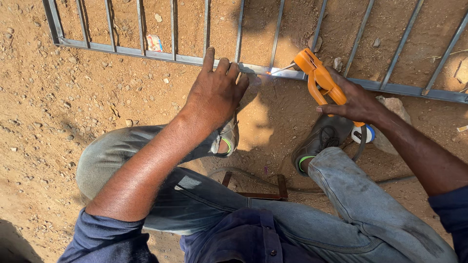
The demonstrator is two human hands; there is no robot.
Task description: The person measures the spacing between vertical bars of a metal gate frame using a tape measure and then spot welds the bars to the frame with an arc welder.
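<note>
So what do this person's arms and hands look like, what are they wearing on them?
Both hands are bare: no gloves, rings or watch show on the left hand or the right hand. Each arm wears a dark navy sleeve, the left sleeve pushed up above the elbow, the right sleeve showing only at the frame edge. The forearms are uncovered.

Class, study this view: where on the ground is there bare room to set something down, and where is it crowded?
Free: the dirt left of the left hand, below the metal frame; only pebbles there. Crowded: the patch between the shoes, with a cable and small stand, and around the right hand holding the orange electrode holder.
</note>
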